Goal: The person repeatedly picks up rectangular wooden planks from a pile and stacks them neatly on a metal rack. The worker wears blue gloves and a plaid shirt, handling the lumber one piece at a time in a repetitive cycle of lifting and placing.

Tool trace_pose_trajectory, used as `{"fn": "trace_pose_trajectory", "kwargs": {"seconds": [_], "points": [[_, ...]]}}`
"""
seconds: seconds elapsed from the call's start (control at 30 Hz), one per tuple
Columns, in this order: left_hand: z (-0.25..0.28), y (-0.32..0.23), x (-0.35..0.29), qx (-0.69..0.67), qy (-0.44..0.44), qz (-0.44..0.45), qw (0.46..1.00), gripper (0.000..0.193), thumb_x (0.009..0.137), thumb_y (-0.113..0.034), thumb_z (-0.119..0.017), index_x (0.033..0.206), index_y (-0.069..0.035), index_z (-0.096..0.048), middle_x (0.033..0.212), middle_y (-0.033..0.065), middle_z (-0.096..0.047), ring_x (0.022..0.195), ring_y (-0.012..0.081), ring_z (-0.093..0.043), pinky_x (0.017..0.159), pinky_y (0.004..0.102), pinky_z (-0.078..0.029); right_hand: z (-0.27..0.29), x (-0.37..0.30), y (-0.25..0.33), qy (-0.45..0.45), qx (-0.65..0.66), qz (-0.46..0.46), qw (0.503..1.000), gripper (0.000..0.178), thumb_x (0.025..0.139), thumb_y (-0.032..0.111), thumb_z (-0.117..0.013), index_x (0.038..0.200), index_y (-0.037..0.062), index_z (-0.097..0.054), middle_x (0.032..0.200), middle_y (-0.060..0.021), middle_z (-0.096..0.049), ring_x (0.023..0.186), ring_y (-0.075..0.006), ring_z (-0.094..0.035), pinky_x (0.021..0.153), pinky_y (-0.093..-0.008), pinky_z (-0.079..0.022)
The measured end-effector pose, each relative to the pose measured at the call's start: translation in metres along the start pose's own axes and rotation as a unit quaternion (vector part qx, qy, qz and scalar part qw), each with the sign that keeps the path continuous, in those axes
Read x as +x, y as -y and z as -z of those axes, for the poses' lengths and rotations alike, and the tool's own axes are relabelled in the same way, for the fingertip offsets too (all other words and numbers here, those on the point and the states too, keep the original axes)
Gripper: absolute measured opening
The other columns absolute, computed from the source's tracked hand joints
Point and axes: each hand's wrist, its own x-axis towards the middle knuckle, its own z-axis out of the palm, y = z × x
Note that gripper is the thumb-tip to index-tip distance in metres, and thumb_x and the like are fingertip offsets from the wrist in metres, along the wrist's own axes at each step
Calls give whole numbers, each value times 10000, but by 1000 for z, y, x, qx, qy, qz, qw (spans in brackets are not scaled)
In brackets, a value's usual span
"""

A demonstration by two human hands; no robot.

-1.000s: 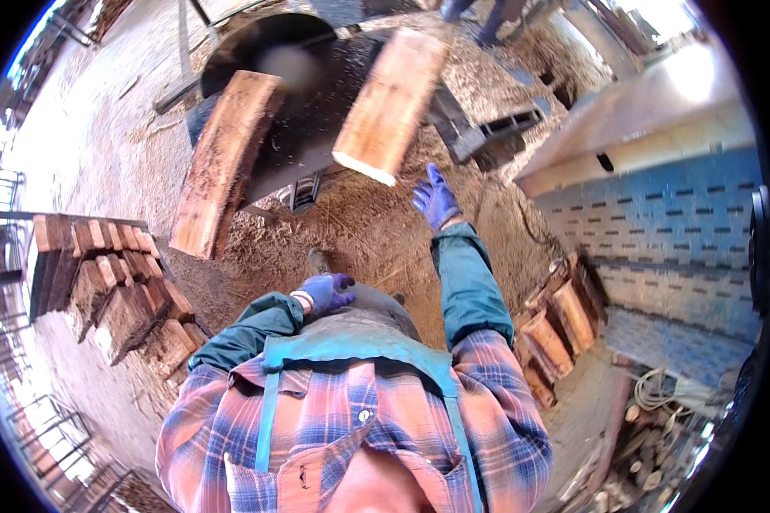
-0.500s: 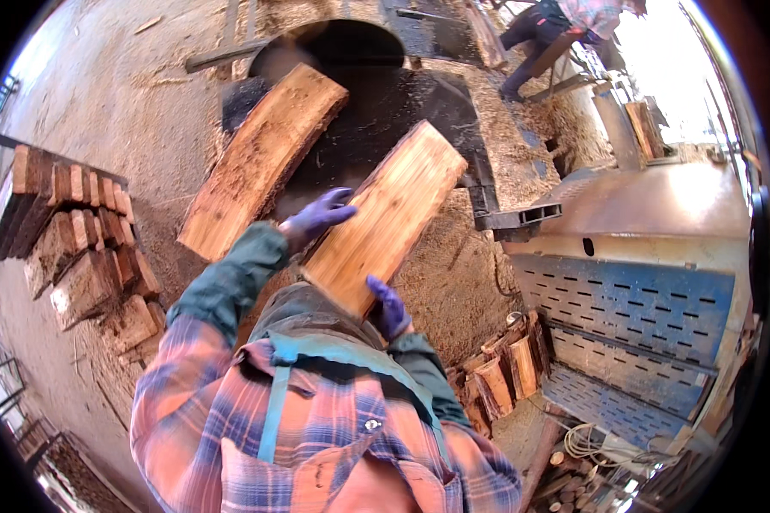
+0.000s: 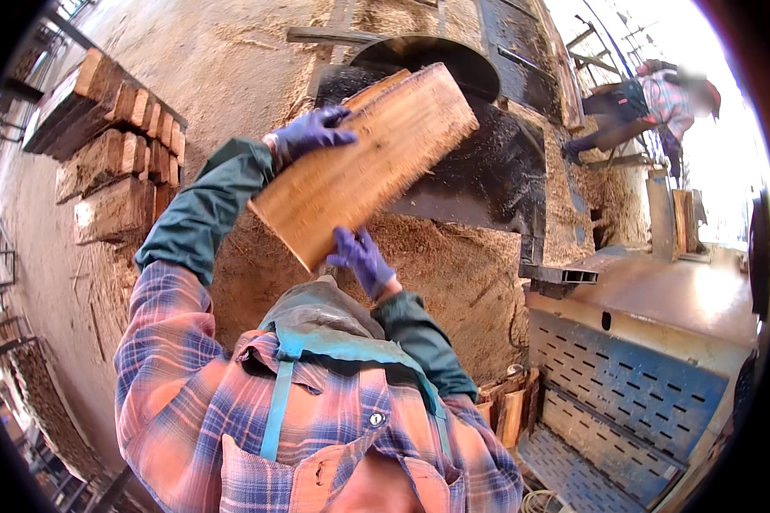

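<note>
A thick sawn wooden board [image 3: 372, 167] slants in front of me, its far end over the dark machine table [image 3: 496, 184]. My left hand [image 3: 312, 137], in a purple glove, grips the board's left edge with its fingers over the top face. At the near right edge, my right hand [image 3: 362, 259], gloved the same, holds the board near its closest corner; part of its grip is hidden. Another piece of wood [image 3: 376, 92] shows as a strip behind the board's far left edge. Beyond both lies a large dark round disc [image 3: 428, 64], like a saw blade.
Stacked boards [image 3: 120, 158] stand at the left. A metal cabinet with a blue slotted panel [image 3: 633, 368] is at the right, with cut wood [image 3: 512, 415] beside it. Another person [image 3: 633, 107] bends over at the far right. Sawdust [image 3: 453, 265] covers the floor.
The board has shifted left and tilted, now overlapping the second piece of wood, which lay apart before. My left hand has moved from its face up to its left edge. The view has swung left.
</note>
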Motion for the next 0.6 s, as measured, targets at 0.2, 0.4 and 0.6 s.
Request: {"fn": "trace_pose_trajectory", "kwargs": {"seconds": [0.2,0.4,0.6], "points": [[38,55,-36,42,36,87,995,947,741,-631,-616,1405,-33,-303,1427,192,-341,1329,297,-311,1099,374,-233,1,56,-33,-103,130,-250,954,657,906,573,-403,1337,77,-382,1340,-114,-455,1214,-290,-421,977,-479,-370],[-4,54,-81,51,-38,109,992,1015,704,-573,-703,1431,-46,-229,1377,216,-395,1262,288,-404,1047,358,-320,4,77,-84,-30,286,-82,954,631,906,588,-365,1313,111,-439,1310,-74,-501,1181,-248,-472,992,-440,-386],[-110,97,-172,-308,-94,121,939,777,827,-548,-580,1405,-100,-316,1311,212,-471,1129,250,-523,925,374,-427,101,-44,-78,-29,56,-31,997,456,938,399,-434,1240,63,-497,1194,-77,-590,1022,-193,-591,877,-341,-494]]}}
